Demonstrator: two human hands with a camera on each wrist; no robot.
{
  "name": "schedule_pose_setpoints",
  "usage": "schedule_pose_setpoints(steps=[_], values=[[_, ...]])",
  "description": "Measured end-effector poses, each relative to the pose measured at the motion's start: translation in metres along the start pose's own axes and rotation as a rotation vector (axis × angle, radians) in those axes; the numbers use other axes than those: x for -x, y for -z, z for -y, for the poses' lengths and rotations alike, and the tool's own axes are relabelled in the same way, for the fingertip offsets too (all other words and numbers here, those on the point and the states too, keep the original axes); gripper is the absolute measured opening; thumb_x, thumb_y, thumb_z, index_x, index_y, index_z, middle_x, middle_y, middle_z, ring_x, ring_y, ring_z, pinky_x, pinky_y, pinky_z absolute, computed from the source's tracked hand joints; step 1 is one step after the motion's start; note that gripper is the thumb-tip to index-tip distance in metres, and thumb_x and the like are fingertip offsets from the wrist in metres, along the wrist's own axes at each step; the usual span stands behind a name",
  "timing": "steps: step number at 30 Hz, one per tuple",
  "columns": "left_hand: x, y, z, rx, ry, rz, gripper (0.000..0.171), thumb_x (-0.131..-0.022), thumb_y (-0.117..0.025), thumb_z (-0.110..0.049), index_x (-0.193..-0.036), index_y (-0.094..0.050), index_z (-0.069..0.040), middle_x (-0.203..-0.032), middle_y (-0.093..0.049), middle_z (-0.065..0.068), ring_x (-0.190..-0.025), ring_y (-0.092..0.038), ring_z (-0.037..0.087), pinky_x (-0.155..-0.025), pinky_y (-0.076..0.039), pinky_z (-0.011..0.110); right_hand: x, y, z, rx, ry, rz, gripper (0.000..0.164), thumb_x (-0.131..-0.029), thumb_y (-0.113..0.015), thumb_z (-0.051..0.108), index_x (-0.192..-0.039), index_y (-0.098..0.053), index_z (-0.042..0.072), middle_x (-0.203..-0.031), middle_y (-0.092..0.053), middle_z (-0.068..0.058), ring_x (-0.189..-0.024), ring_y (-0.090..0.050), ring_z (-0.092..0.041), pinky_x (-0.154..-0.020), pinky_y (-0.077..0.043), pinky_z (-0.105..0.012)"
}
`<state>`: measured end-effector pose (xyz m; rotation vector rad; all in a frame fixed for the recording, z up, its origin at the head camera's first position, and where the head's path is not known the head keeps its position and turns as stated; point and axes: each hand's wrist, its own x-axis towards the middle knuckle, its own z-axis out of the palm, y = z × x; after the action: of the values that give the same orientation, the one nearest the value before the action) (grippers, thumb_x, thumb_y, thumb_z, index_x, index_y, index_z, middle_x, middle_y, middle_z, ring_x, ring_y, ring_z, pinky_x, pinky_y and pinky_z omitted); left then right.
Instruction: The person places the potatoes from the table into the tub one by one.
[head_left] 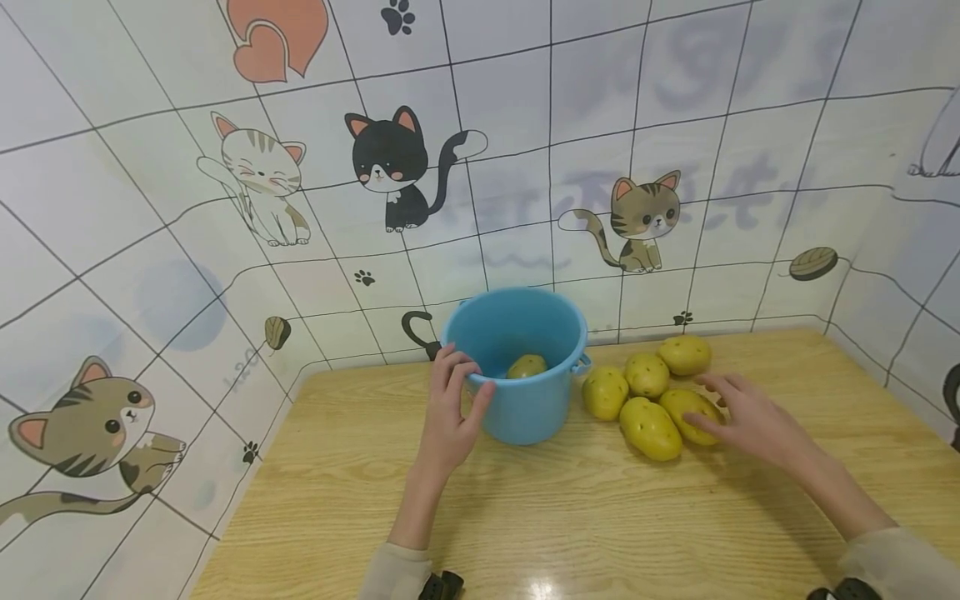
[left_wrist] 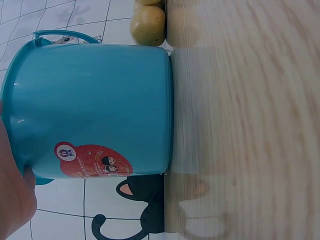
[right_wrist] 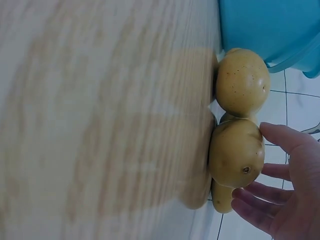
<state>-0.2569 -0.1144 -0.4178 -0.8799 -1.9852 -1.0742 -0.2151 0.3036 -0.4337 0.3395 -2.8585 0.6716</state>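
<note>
A light blue bucket (head_left: 528, 408) stands on the wooden table against the wall, and a yellow potato (head_left: 527, 367) lies inside it. My left hand (head_left: 450, 408) holds the bucket's left rim, fingertips over the edge and thumb on the near side; the left wrist view shows this hand (left_wrist: 15, 185) at the rim beside a red label. Several potatoes sit clustered right of the bucket. My right hand (head_left: 757, 421) reaches over the rightmost front potato (head_left: 686, 412) with its fingers spread. In the right wrist view, thumb and fingertips are right at a potato (right_wrist: 237, 152).
Other potatoes in the group include one at the back (head_left: 685, 355) and one at the front (head_left: 651, 428). The bucket's handle joint (head_left: 581, 363) juts out on the right, close to the potatoes. White gridded walls with cat drawings (head_left: 390, 167) border the table (head_left: 570, 508).
</note>
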Motion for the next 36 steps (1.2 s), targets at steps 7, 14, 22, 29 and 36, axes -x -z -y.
schedule_pose_setpoints(steps=[7,14,22,29,36], values=[[0.000,0.000,0.000,0.011,0.002,-0.004,0.016,-0.100,-0.061,-0.020,-0.106,-0.058,-0.006,-0.120,-0.049,0.012,-0.140,-0.033,0.038,-0.116,-0.027,0.057,0.001,-0.006,-0.004,-0.008,-0.015,0.056,0.073,-0.094,-0.069,0.047,-0.139,-0.049,-0.006,-0.131,-0.047,-0.041,-0.108,-0.058,-0.052,-0.083,-0.050,-0.067],[0.000,-0.001,0.000,0.014,-0.002,-0.009,0.016,-0.100,-0.061,-0.021,-0.106,-0.058,-0.006,-0.119,-0.049,0.013,-0.140,-0.033,0.039,-0.116,-0.027,0.056,-0.001,-0.007,-0.004,-0.026,-0.002,0.084,0.077,-0.094,-0.070,0.045,-0.137,-0.047,-0.015,-0.129,-0.053,-0.041,-0.115,-0.054,-0.056,-0.092,-0.046,-0.067],[0.000,-0.001,0.000,0.019,0.004,-0.011,0.016,-0.100,-0.061,-0.020,-0.105,-0.058,-0.006,-0.119,-0.050,0.013,-0.141,-0.033,0.037,-0.117,-0.026,0.056,-0.001,-0.008,-0.010,-0.034,0.029,0.072,0.077,-0.089,-0.077,0.042,-0.133,-0.050,-0.015,-0.116,-0.062,-0.034,-0.101,-0.064,-0.043,-0.081,-0.054,-0.056],[0.001,-0.002,0.001,0.011,0.001,-0.014,0.017,-0.100,-0.061,-0.022,-0.106,-0.058,-0.006,-0.119,-0.050,0.013,-0.139,-0.034,0.040,-0.117,-0.026,0.057,-0.002,-0.002,-0.011,-0.074,-0.006,0.047,0.073,-0.089,-0.077,0.041,-0.132,-0.051,-0.012,-0.100,-0.066,-0.017,-0.084,-0.062,-0.023,-0.067,-0.052,-0.035],[0.001,-0.002,0.002,0.019,-0.008,-0.024,0.019,-0.101,-0.060,-0.023,-0.106,-0.058,-0.005,-0.119,-0.049,0.013,-0.138,-0.034,0.046,-0.117,-0.026,0.056,-0.008,0.013,-0.004,-0.103,-0.012,0.002,0.075,-0.092,-0.075,0.040,-0.136,-0.047,-0.014,-0.103,-0.065,-0.023,-0.087,-0.064,-0.030,-0.070,-0.055,-0.039]])
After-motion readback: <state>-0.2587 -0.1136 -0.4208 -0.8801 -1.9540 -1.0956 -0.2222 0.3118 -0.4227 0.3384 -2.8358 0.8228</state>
